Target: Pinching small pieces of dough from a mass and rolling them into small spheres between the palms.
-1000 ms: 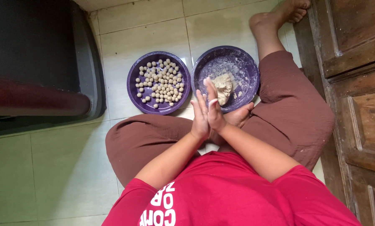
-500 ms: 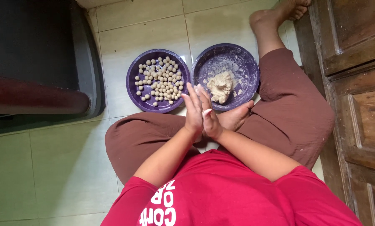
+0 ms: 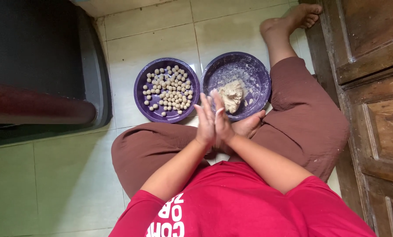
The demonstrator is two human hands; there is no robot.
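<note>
Left hand [image 3: 205,125] and right hand [image 3: 223,123] are pressed palm to palm, fingers straight. Can't tell what's between them. Dough lump [image 3: 231,95] sits nearby in the purple bowl [image 3: 258,72].

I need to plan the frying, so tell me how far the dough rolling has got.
Done: dozens of small dough balls lie in the left plate. In hand: the left hand and right hand are pressed palm to palm above the plates; whatever is between them is hidden. Left: a lump of dough sits in the floury right plate, roughly enough for many more balls.
</note>
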